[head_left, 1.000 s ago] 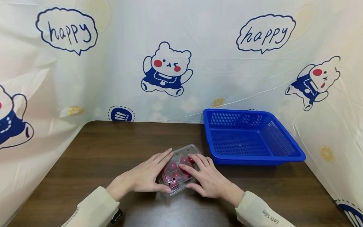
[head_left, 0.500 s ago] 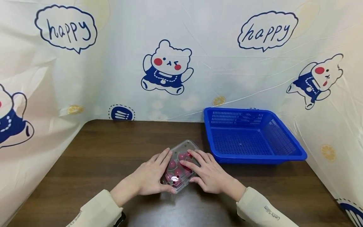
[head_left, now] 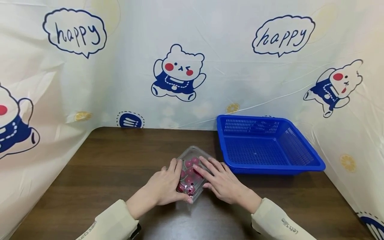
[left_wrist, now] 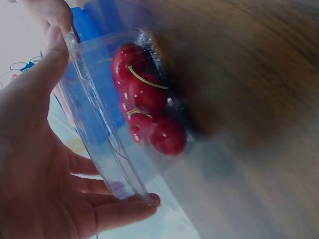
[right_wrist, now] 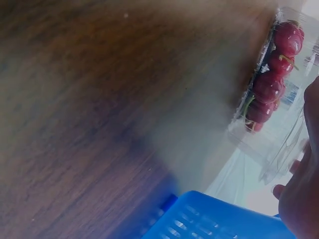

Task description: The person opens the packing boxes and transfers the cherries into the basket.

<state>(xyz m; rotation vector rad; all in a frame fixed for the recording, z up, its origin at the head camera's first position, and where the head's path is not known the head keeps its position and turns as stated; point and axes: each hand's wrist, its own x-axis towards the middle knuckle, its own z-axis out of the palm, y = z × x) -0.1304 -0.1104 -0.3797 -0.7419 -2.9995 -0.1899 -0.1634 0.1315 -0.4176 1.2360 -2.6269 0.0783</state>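
a clear box [head_left: 192,153] of cherries [left_wrist: 149,94], long axis pointing mostly away from me, is lying between my left grip [head_left: 163,186], spreading unclenched along its left side, and my right grip [head_left: 225,185], resting loosely straight-fingered on top.

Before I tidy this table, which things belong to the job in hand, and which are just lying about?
In the job:
clear plastic box, touched by left fingers and right fingers
cherries inside it

Apparently just there:
blue basket, not held, though possibly part of it
patterned backdrop
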